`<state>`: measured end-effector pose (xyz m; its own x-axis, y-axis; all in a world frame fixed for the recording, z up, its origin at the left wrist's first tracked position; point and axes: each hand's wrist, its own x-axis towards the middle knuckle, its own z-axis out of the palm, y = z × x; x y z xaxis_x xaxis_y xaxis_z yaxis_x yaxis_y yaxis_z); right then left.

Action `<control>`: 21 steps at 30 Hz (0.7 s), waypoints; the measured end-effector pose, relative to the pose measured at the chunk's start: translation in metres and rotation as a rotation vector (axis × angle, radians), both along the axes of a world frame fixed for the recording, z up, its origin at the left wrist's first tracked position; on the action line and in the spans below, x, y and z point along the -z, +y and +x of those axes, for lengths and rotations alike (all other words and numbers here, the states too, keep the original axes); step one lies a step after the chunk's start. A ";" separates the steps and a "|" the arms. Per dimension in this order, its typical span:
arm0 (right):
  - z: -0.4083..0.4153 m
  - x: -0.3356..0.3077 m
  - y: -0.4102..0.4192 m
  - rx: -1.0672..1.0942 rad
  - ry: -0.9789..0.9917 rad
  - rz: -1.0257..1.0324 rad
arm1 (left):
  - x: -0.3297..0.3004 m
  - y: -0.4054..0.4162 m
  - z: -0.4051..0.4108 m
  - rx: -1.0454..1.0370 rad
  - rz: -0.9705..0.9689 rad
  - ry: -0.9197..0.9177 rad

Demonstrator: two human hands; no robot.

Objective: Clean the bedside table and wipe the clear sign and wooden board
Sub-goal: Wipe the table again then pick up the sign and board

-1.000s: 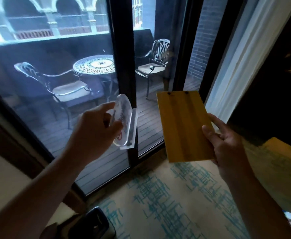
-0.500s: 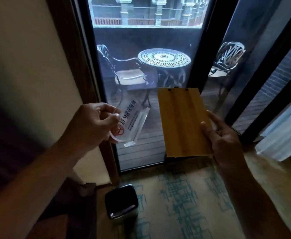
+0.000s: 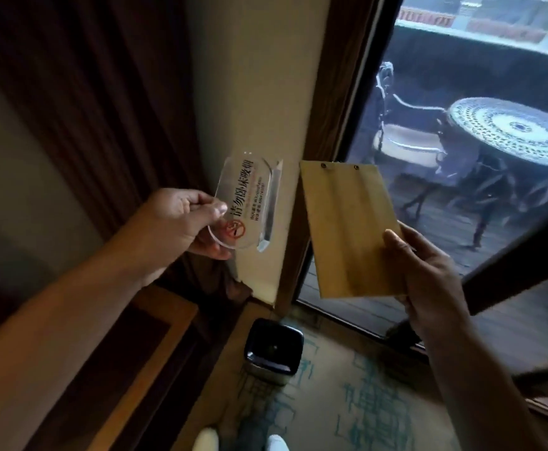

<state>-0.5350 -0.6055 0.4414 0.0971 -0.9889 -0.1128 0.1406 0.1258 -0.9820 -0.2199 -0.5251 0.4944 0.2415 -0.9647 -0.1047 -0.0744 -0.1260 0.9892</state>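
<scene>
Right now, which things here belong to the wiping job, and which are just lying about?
Job: clear acrylic no-smoking sign in left hand; yellow wooden board in right hand.

Lying about: black square waste bin; round patterned balcony table; metal balcony chair.

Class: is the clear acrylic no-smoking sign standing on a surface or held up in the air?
Held in the air. The left hand pinches the clear acrylic no-smoking sign by its edge, tilted, nothing beneath it.

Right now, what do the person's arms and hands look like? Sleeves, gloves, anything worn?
Both arms are bare along all that shows: no sleeves in view. The left hand and right hand wear no gloves. No rings, watch, wristband or markings show on either wrist or on the fingers that are visible. Some fingers are hidden, so those cannot be checked.
</scene>
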 end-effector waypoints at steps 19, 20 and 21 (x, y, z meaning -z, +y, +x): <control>0.246 0.033 0.067 -0.694 0.163 0.084 | 0.087 0.258 0.119 -0.613 -0.054 0.346; 0.257 0.037 0.074 -0.712 0.179 0.088 | 0.090 0.269 0.128 -0.622 -0.044 0.354; 0.271 0.042 0.083 -0.747 0.196 0.091 | 0.095 0.284 0.138 -0.640 -0.033 0.365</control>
